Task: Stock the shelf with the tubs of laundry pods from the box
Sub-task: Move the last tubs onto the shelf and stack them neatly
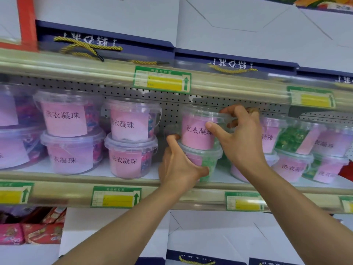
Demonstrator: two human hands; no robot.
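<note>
On the middle shelf (133,183), my right hand (240,142) grasps the upper tub (197,131) (axis upright) directly atop the lower tub (202,159), which my left hand (177,169) grasps; the right grip is nearer for seating it squarely.

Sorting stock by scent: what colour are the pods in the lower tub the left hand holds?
Green, seen in the head view through the lower tub.

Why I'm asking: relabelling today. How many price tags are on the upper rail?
2. The middle tag is above the gap left of the hands; the right tag is further right. More may lie outside the frame.
</note>
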